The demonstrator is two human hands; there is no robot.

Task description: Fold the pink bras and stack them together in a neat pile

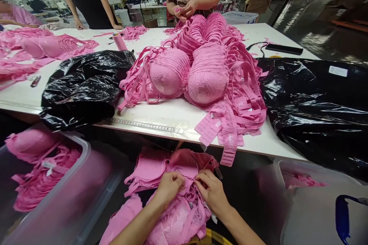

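Below the table's front edge, my left hand (171, 187) pinches part of a pink bra (152, 166). My right hand (209, 189) is just to its right, its fingers closed on the same bra near a strap. The bra's smooth inner cups face up, and its far side rests close to the table edge. More pink lace bras (169, 218) lie in a heap under my forearms. On the table ahead stands a long nested row of pink bras (208, 72), with straps and bands hanging to both sides.
A tape measure (146, 125) runs along the edge of the white table (161, 114). Black plastic bags (86, 84) lie on both sides. Plastic bins (94, 183) with pink bras stand below. Across the table, a person's hands (186, 8) handle something pink; another person leans there.
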